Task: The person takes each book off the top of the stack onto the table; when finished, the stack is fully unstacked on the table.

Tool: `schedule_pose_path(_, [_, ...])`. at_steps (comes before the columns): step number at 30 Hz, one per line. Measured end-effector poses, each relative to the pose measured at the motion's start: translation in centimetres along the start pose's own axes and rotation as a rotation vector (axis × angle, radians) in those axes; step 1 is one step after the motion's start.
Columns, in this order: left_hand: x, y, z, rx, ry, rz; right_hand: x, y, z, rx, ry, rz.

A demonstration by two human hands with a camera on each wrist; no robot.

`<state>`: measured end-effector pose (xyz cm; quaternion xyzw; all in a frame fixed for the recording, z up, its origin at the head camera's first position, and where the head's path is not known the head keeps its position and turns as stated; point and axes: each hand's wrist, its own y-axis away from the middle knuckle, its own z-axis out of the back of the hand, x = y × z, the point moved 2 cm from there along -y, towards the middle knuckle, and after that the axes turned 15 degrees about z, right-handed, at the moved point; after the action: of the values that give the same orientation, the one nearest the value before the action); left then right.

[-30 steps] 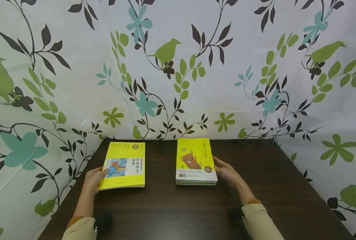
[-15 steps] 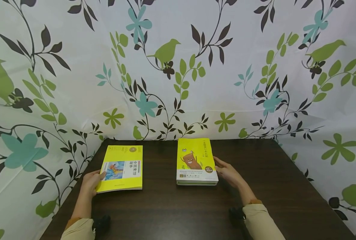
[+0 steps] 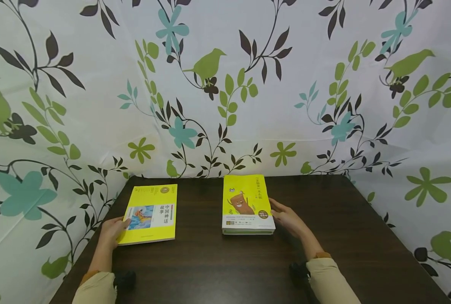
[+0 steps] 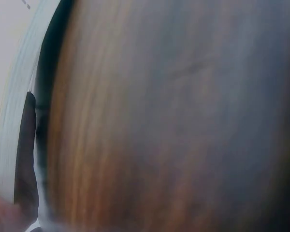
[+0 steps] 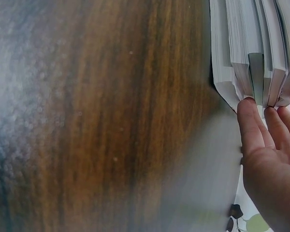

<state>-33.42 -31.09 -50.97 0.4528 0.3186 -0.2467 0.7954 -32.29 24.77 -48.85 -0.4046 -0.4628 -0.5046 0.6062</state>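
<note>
My left hand [image 3: 112, 231] grips the left edge of a yellow paperback book [image 3: 155, 234] at the table's left, thumb on the cover. The left wrist view catches that book's page edge [image 4: 21, 96] close up, with the hand partly cut off at the lower left. Right of the middle lies a stack of books [image 3: 241, 185], a yellow one with a brown cartoon figure on top. My right hand [image 3: 290, 219] touches the stack's right side. In the right wrist view, its nearly straight fingers [image 5: 251, 125] rest against the edges of several stacked books [image 5: 246, 53].
Both books and hands are over a dark brown wooden table [image 3: 210, 270]. A white cloth [image 3: 278, 101] printed with birds, leaves and flowers hangs behind the table and along its sides. Bare table separates the single book from the stack.
My left hand has moved the yellow book leftward and slightly nearer to me, widening the gap to the stack. The right hand stays at the stack's side.
</note>
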Motion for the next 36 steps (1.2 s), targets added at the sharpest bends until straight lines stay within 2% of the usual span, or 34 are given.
schedule_pose_path(7, [-0.6, -0.5, 0.4, -0.042, -0.103, -0.06, 0.2, 0.0, -0.1, 0.014, 0.006, 0.01])
schedule_pose_path(14, [-1.4, -0.5, 0.8, -0.074, -0.154, -0.071, 0.2, 0.0, -0.4, 0.013, -0.002, 0.001])
schedule_pose_path(16, [-1.6, -0.3, 0.9, -0.099, -0.175, -0.093, 0.1, -0.1, -0.4, 0.012, -0.012, -0.001])
schedule_pose_path(23, [-2.1, 0.0, 1.2, -0.245, -0.283, -0.213, 0.1, 0.0, -0.1, 0.013, -0.013, -0.016])
schedule_pose_path(30, [-2.2, 0.4, 0.9, -0.29, -0.278, -0.278, 0.4, 0.1, 0.1, 0.021, -0.01, -0.006])
schedule_pose_path(36, [-2.9, 0.9, 0.7, -0.313, -0.332, -0.307, 0.4, 0.1, 0.1, 0.019, -0.007, -0.011])
